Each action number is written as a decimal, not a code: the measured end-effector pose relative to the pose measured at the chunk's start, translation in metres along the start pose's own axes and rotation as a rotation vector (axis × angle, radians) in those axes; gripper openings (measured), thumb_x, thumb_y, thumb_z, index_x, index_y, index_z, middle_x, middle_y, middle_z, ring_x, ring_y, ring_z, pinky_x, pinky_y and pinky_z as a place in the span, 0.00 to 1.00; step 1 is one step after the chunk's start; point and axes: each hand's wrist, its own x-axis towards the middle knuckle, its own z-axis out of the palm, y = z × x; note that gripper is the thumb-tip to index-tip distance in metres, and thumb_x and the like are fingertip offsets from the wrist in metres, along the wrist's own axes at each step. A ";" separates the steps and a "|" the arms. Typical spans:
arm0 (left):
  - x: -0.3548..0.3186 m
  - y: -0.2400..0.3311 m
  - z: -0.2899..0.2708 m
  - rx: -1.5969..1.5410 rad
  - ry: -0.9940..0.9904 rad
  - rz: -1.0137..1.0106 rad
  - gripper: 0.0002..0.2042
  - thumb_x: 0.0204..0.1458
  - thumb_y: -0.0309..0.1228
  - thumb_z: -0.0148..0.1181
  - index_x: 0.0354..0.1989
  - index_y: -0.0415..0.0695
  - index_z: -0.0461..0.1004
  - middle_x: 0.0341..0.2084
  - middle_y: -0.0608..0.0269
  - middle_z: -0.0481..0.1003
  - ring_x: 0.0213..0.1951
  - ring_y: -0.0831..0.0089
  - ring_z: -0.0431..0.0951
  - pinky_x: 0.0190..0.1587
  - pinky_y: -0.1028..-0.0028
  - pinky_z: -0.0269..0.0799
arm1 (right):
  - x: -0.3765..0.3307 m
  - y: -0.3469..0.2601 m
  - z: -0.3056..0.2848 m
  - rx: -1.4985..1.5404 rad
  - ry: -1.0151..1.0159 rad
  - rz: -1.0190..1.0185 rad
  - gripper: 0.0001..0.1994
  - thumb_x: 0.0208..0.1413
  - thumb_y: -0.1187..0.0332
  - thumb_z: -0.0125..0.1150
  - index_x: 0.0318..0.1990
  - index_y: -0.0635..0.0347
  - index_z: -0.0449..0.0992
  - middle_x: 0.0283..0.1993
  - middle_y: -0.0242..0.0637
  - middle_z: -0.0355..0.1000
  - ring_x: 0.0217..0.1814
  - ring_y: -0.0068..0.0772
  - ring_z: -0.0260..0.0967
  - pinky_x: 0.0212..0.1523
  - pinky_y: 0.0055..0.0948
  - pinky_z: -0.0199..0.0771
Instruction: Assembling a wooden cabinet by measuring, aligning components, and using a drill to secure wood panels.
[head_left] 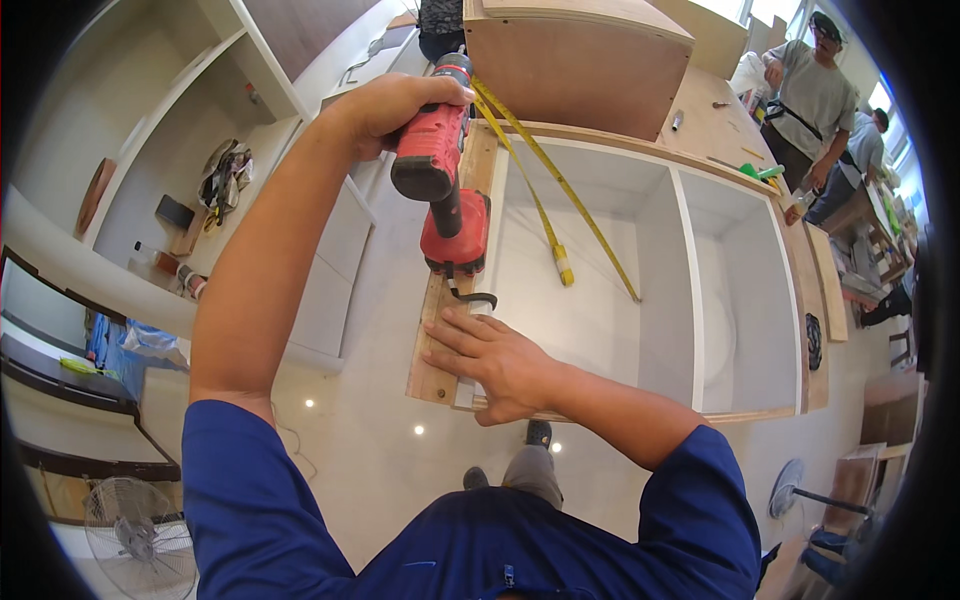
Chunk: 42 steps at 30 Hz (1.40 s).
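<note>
A red and black cordless drill [430, 150] is over the left edge of a white-lined cabinet box [684, 250], its chuck toward the far end. My left hand [395, 105] is closed around the drill's body near the chuck; the drill hides some of its fingers. A black strap hangs from the drill's red battery base. Nearer to me, my right hand [495, 365] lies flat, fingers apart, on the wooden strip [432, 370] along that edge. A yellow measuring tape [555, 190] stretches in two lengths across the box opening.
Beyond the box stands a plywood box [570, 75]. White shelving [270, 80] rises at the left, with small items on it. Another person [815, 95] stands at the far right. Fans are at the lower left [138, 535] and lower right [787, 488].
</note>
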 end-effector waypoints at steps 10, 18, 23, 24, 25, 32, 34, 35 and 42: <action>-0.018 -0.125 0.039 -0.928 -0.344 0.467 0.38 0.63 0.60 0.49 0.69 0.39 0.63 0.59 0.57 0.75 0.60 0.63 0.74 0.63 0.61 0.69 | -0.001 0.006 0.009 0.011 0.004 -0.003 0.52 0.30 0.61 0.73 0.73 0.50 0.63 0.80 0.45 0.51 0.82 0.57 0.44 0.75 0.55 0.54; -0.022 -0.121 0.072 -0.439 -0.007 0.507 0.18 0.49 0.28 0.69 0.49 0.40 0.76 0.42 0.62 0.78 0.44 0.74 0.76 0.50 0.69 0.73 | 0.005 0.005 0.005 0.016 -0.002 0.021 0.49 0.29 0.65 0.72 0.70 0.53 0.66 0.79 0.44 0.52 0.82 0.55 0.44 0.76 0.52 0.55; -0.026 -0.123 0.068 -0.406 0.385 0.509 0.11 0.50 0.32 0.73 0.34 0.39 0.78 0.26 0.67 0.77 0.29 0.76 0.77 0.34 0.73 0.73 | 0.008 0.002 0.006 0.035 -0.014 0.021 0.52 0.27 0.64 0.76 0.72 0.49 0.66 0.80 0.44 0.51 0.82 0.58 0.44 0.76 0.53 0.54; -0.036 -0.124 0.059 -0.460 0.347 0.497 0.11 0.50 0.32 0.74 0.35 0.39 0.79 0.27 0.66 0.78 0.29 0.77 0.77 0.34 0.74 0.73 | 0.008 0.002 0.006 0.037 -0.017 0.027 0.52 0.27 0.64 0.76 0.72 0.49 0.66 0.80 0.44 0.51 0.82 0.58 0.44 0.76 0.53 0.54; -0.052 -0.124 0.051 -0.534 0.350 0.553 0.09 0.49 0.23 0.67 0.38 0.40 0.75 0.25 0.64 0.76 0.26 0.74 0.77 0.34 0.72 0.75 | 0.007 0.001 0.006 0.029 -0.024 0.047 0.52 0.27 0.63 0.76 0.72 0.48 0.65 0.80 0.44 0.51 0.82 0.58 0.44 0.76 0.53 0.54; -0.189 -0.107 -0.002 -0.417 0.347 0.528 0.14 0.58 0.29 0.69 0.51 0.38 0.79 0.35 0.67 0.81 0.29 0.81 0.77 0.34 0.78 0.75 | 0.003 0.001 0.005 0.016 -0.005 0.043 0.53 0.28 0.62 0.77 0.72 0.47 0.65 0.80 0.43 0.51 0.82 0.56 0.43 0.76 0.51 0.54; -0.224 -0.112 -0.021 -0.251 0.366 0.332 0.20 0.59 0.30 0.66 0.56 0.34 0.73 0.33 0.67 0.76 0.30 0.81 0.73 0.36 0.79 0.70 | 0.000 0.002 0.004 0.007 -0.002 0.057 0.53 0.28 0.62 0.77 0.72 0.47 0.65 0.80 0.43 0.51 0.82 0.56 0.43 0.76 0.51 0.54; -0.246 -0.112 -0.027 -0.115 0.383 0.222 0.24 0.61 0.32 0.63 0.61 0.30 0.68 0.30 0.67 0.70 0.32 0.81 0.69 0.38 0.79 0.66 | 0.002 0.001 0.004 0.005 -0.002 0.050 0.53 0.28 0.62 0.77 0.72 0.47 0.65 0.80 0.43 0.51 0.82 0.56 0.43 0.77 0.51 0.54; -0.335 -0.104 -0.038 0.070 0.311 -0.157 0.21 0.48 0.24 0.71 0.53 0.38 0.77 0.39 0.63 0.80 0.38 0.74 0.79 0.44 0.71 0.77 | 0.003 0.000 0.005 0.031 0.028 0.027 0.49 0.30 0.65 0.72 0.70 0.52 0.66 0.79 0.44 0.52 0.82 0.54 0.45 0.76 0.50 0.56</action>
